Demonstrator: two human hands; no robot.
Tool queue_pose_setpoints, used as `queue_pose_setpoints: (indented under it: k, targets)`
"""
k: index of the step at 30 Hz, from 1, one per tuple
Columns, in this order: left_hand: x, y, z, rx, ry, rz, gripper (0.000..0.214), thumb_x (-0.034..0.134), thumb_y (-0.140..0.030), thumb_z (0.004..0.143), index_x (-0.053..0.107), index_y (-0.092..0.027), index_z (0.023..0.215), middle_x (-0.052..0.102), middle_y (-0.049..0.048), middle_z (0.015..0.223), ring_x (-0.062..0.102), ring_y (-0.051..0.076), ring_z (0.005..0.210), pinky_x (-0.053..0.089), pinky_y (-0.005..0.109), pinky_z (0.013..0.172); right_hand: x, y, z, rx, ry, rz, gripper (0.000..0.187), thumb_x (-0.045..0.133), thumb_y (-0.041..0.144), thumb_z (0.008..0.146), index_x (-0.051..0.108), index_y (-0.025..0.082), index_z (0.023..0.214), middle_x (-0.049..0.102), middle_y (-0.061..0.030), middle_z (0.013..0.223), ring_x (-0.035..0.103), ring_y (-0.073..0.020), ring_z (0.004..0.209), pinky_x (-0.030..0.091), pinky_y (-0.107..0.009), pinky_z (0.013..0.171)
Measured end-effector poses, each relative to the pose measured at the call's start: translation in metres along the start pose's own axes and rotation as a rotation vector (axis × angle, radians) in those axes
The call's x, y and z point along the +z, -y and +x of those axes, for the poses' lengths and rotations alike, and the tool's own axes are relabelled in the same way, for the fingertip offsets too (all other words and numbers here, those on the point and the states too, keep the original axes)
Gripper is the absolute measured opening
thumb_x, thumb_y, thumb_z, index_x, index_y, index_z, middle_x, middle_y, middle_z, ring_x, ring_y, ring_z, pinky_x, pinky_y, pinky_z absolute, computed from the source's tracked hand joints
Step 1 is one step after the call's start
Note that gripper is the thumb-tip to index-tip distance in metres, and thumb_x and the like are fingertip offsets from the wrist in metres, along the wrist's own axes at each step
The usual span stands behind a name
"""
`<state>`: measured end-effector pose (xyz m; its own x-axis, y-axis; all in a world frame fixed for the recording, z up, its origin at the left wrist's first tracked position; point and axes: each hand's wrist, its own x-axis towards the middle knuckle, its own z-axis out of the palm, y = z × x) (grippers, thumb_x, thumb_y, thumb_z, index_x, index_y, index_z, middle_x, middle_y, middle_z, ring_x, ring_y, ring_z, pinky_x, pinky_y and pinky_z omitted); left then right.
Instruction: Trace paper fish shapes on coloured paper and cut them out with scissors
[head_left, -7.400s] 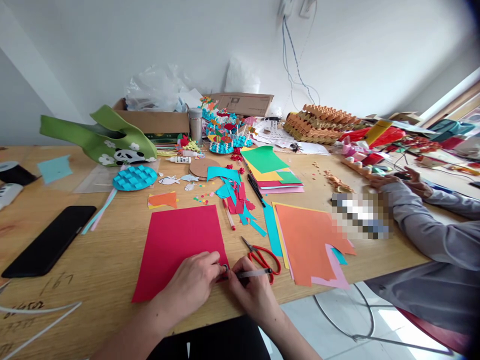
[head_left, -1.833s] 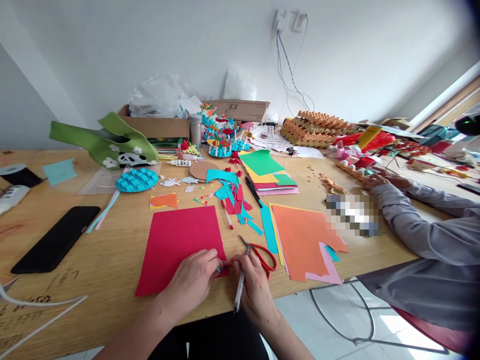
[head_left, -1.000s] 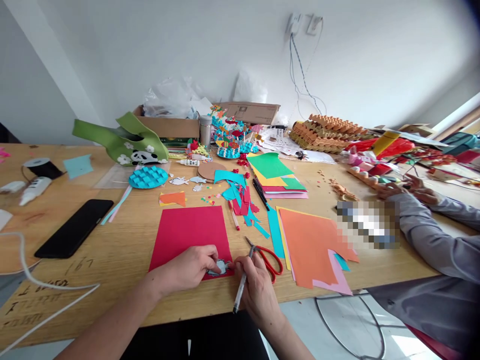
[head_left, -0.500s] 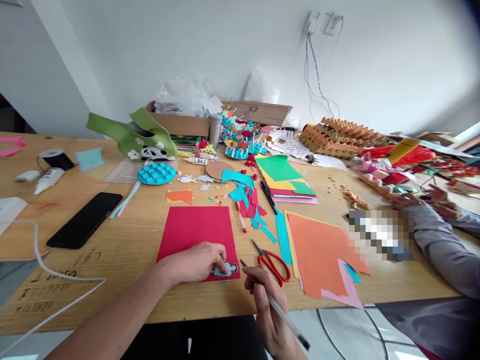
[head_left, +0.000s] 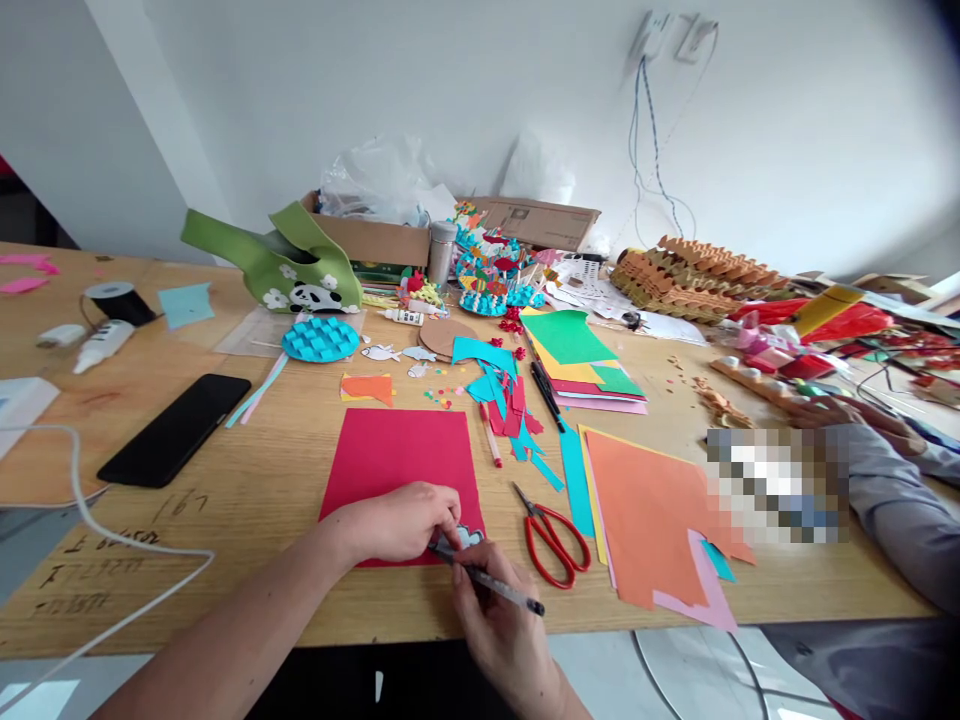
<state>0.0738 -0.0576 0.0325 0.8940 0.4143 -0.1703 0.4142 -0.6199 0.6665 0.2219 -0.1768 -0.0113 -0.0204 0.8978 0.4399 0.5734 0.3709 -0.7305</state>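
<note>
My left hand (head_left: 397,523) rests on a red paper sheet (head_left: 397,450), its fingertips pinching a small white paper cut-out (head_left: 470,537) with a dark outline against the sheet. My right hand (head_left: 495,622) grips a slim black-capped pen (head_left: 487,580), whose tip sits at the cut-out's lower edge beside my left fingers. Much of the cut-out is hidden by my fingers. Red-handled scissors (head_left: 553,543) lie to the right of my right hand, within easy reach but untouched.
Coloured paper sheets (head_left: 652,515) and teal and red scraps (head_left: 499,395) lie around the sheet. A black phone (head_left: 174,430) lies at left. A co-worker's grey sleeve and hand (head_left: 847,420) are at right, beside a pixelated patch (head_left: 776,485). Craft items crowd the far side.
My right hand has swung left and brought the pen tip from off the sheet to the cut-out's edge. My left fingers now cover more of the cut-out. The whole view has shifted slightly.
</note>
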Motion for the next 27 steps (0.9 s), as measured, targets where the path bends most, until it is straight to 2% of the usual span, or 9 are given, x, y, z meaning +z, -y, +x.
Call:
queue_pose_setpoints:
  k: [10,21,27]
  targets:
    - [-0.0016,-0.0010,0.0003,0.016,0.001,-0.029,0.042,0.046,0.000,0.074,0.074,-0.025,0.091,0.062,0.0004,0.095,0.056,0.012,0.082,0.041,0.021,0.074,0.0009,-0.0012,-0.0004,-0.037,0.031,-0.036,0.009,0.048,0.015,0.089,0.054,0.021,0.091,0.058,0.0008,0.069,0.058,-0.0126,0.058,0.046,-0.022,0.055]
    - [-0.0029,-0.0050,-0.0006,0.009,-0.003,-0.028,0.039,0.046,0.000,0.074,0.074,-0.025,0.086,0.061,-0.0001,0.093,0.056,0.011,0.080,0.040,0.020,0.070,0.0020,-0.0014,0.0005,-0.049,0.028,-0.051,0.009,0.048,0.016,0.089,0.054,0.021,0.091,0.059,0.0008,0.070,0.058,-0.0127,0.058,0.045,-0.022,0.054]
    - [-0.0021,-0.0060,-0.0004,0.009,-0.005,-0.026,0.040,0.047,0.000,0.075,0.074,-0.024,0.091,0.061,0.0007,0.093,0.057,0.012,0.082,0.041,0.020,0.074,0.0012,-0.0016,-0.0016,-0.046,0.008,-0.060,0.008,0.048,0.015,0.089,0.053,0.021,0.088,0.058,0.0012,0.069,0.056,-0.0117,0.055,0.044,-0.021,0.053]
